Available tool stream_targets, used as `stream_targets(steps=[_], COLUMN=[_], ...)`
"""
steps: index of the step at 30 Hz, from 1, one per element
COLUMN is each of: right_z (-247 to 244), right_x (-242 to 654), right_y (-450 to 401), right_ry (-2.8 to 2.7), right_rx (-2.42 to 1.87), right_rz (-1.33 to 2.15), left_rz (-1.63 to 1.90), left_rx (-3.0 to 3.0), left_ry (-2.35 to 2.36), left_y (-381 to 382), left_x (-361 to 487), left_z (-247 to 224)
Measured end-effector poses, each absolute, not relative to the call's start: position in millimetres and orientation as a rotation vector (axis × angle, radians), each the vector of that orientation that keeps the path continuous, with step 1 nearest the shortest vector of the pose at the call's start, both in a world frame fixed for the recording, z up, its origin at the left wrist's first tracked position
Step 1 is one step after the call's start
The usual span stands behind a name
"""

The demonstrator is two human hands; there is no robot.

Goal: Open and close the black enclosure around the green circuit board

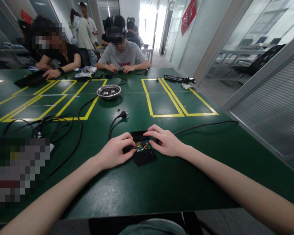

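A small green circuit board (144,147) with copper-wound coils lies between my hands, near the table's front. Behind it is a black plastic case half (138,135), and a second black case piece (145,158) lies in front. My left hand (117,149) is closed at the board's left end, thumb and fingers on its edge where a dark cable seems to join. With bent fingers, my right hand (166,142) grips the right end; one fingertip reaches the rear case half. The exact contact of its other fingers is hidden.
A black cord ends in a power plug (123,114) behind my left hand. Another cable (205,124) runs right. Farther back stand a metal bowl (108,92) with small metal parts and a dark tool (178,79). Tangled cables (45,125) lie left. Two people sit opposite.
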State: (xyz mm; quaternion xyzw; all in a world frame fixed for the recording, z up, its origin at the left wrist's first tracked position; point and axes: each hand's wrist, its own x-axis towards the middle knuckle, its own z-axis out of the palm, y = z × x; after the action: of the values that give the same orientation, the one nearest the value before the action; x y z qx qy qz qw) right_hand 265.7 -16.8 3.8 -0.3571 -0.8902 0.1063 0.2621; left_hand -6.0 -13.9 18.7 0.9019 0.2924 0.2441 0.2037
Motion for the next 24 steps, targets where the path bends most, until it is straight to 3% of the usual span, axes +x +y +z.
stream_targets(steps=[16, 24], right_z=[8.6, 6.2], right_x=[257.2, 253.0], right_y=[-32.3, -40.2], right_ry=[-2.420, -2.413], right_rx=[-0.984, -1.041], right_rz=[0.405, 0.282], left_rz=[0.736, 0.717], left_rx=[2.496, 2.523], left_ry=[0.830, 0.853], left_y=[-9.5, -5.3], left_x=[-8.3, -8.0], left_z=[15.8, 12.6])
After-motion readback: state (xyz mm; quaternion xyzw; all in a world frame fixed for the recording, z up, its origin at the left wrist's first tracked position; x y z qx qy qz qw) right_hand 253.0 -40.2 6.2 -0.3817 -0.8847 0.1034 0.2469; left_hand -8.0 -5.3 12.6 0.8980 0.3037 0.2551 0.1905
